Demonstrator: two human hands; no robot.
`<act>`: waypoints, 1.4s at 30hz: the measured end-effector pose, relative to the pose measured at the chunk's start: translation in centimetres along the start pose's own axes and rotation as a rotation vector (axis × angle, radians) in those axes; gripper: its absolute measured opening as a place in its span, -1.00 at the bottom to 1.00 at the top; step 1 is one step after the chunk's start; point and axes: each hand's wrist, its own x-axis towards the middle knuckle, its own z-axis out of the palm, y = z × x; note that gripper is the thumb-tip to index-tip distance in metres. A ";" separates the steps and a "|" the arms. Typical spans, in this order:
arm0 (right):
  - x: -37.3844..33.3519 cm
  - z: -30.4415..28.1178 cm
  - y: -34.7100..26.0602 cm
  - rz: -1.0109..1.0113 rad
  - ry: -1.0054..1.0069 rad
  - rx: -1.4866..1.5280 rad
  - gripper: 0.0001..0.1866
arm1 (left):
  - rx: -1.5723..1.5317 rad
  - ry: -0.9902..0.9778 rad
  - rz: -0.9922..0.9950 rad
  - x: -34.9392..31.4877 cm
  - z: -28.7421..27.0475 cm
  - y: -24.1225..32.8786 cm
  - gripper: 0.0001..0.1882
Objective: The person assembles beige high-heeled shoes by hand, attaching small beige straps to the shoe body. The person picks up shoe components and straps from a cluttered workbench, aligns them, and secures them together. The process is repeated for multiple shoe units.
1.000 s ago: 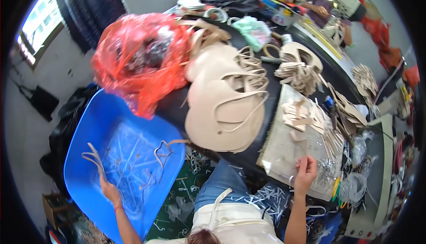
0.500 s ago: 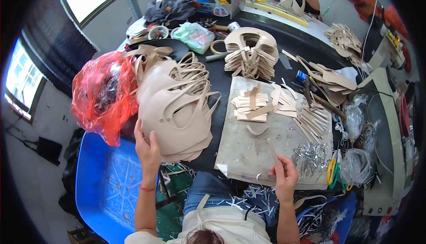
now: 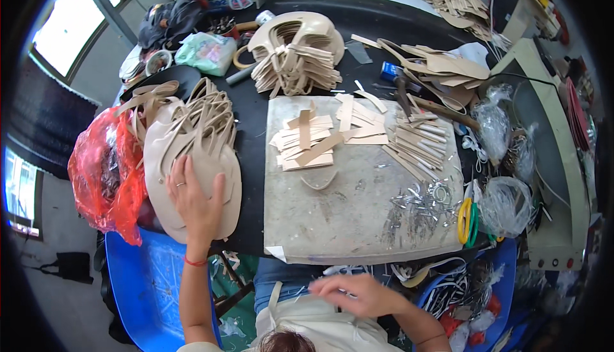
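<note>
My left hand (image 3: 194, 201) lies flat, fingers spread, on a stack of beige leather bag panels (image 3: 224, 208) with loop-like straps at the far end. My right hand (image 3: 358, 294) is over my lap, just in front of the grey work board (image 3: 345, 227). Its fingers stretch leftward, slightly blurred, and nothing shows in them. On the board are short beige leather strips (image 3: 304, 137), one curved strip (image 3: 320, 179), a row of narrow rolled strips (image 3: 419, 144) and a scatter of small metal fittings (image 3: 419, 214).
Behind the board stands another stack of beige panels (image 3: 297, 54). A red plastic bag (image 3: 105, 173) sits left, above a blue tub (image 3: 150, 288). Scissors with yellow and green handles (image 3: 468, 223), a hammer (image 3: 441, 112) and clear bags (image 3: 505, 205) line the right side.
My left hand has moved from the near edge of the panels onto their top. My right hand, which held a beige strip over the board, has drawn back to my lap; the view has shifted.
</note>
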 end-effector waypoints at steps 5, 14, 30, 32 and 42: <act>0.4 -1.0 -0.3 0.022 0.449 0.131 -0.87 | -0.294 0.101 -0.039 0.3 -2.3 -2.5 -0.73; 0.9 -3.3 -2.0 -0.039 0.617 -0.318 -0.84 | -0.925 -0.108 -0.263 -3.5 -13.0 3.9 -0.70; 6.5 -1.2 -4.3 -0.142 0.456 -0.177 -0.87 | -1.601 -0.700 -0.500 -8.7 -7.4 9.3 -0.61; 6.6 -1.2 -4.2 -0.132 0.439 -0.170 -0.88 | -1.610 -0.700 -0.549 -8.6 -7.6 9.5 -0.60; 6.6 -1.6 -4.1 -0.037 0.381 -0.155 -0.89 | -1.592 -0.736 -0.546 -8.5 -7.8 9.4 -0.58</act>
